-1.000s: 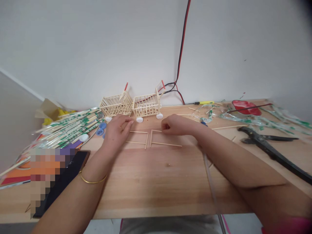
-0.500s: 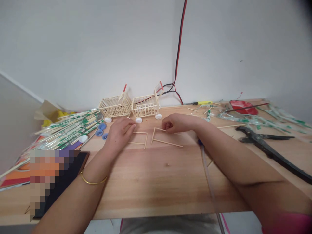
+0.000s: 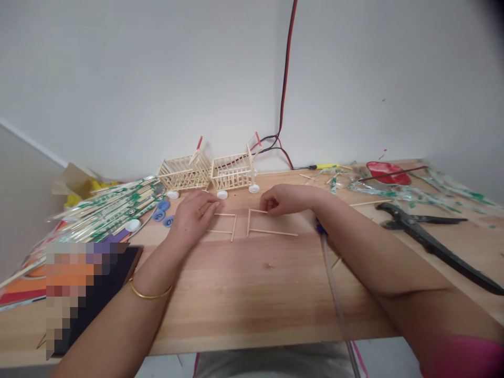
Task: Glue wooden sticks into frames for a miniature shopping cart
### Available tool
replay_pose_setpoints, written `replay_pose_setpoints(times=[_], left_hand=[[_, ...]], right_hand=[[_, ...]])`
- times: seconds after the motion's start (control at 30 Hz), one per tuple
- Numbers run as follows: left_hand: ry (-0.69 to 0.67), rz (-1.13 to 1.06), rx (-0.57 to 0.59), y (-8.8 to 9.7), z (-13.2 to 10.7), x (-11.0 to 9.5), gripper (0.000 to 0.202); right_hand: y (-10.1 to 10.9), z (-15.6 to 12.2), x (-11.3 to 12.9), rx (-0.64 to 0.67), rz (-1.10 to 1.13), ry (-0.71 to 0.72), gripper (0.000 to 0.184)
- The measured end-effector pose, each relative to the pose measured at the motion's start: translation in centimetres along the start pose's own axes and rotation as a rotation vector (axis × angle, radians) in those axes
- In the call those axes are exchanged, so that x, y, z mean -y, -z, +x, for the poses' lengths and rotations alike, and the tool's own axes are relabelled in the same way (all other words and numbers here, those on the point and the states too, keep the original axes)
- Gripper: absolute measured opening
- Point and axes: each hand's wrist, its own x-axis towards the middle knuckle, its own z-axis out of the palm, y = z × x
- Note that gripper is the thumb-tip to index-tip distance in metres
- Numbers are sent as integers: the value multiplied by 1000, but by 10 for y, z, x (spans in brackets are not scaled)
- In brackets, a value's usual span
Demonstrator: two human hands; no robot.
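Mid-frame, left hand (image 3: 191, 214) pinched left stick frame (image 3: 227, 230), right hand (image 3: 284, 199) pinched right stick frame (image 3: 271, 231); frames back-to-back between them

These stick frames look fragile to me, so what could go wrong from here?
1. Each frame is pinched by one thin stick: the left frame in the left hand, the right frame in the right hand. A joint may twist loose.
2. The carts stand just behind the knuckles and might get bumped.
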Motion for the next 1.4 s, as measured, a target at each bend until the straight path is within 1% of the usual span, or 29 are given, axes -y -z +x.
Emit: replay_pose_setpoints(times=[0.1,0.2,0.37,0.53,0.77,0.87,0.93,1.0,1.07,1.13,1.23,1.3,1.37,1.4], left_hand=[[9,3,17,0,0,0,22],[17,8,26,1,0,-2,22],[4,16,32,2,1,-4,21],[-24,41,22,2,1,-6,21],[-77,93,43,1,0,-11,21],[-121,123,23,-1,-1,-14,20],[-158,141,13,-2,-2,-19,18],[-205,143,25,-5,-4,-30,17],[-275,123,53,-9,-8,-45,16],[-374,93,104,-14,-15,-63,16],[-570,50,239,-22,-28,-88,18],[-635,66,373,-24,-34,-98,21],[-660,89,449,-24,-36,-103,24],[-663,103,468,-24,-37,-103,25]], right_hand=[[0,0,0,9,-22,-25,24],[2,-2,2,12,-34,-63,31],[7,-6,9,31,-37,-164,40],[9,-7,9,76,14,-267,50],[10,-8,9,52,-75,-264,44],[9,-9,10,13,-116,-271,41],[7,-9,11,-11,-136,-276,40],[5,-8,11,-9,-154,-285,40],[2,-7,10,-4,-176,-282,39],[-1,-6,9,-10,-196,-278,39],[-4,-5,9,-20,-211,-298,39],[-6,-5,10,-14,-217,-314,41],[-7,-6,12,-8,-225,-328,44],[-7,-6,13,-5,-229,-335,45]])
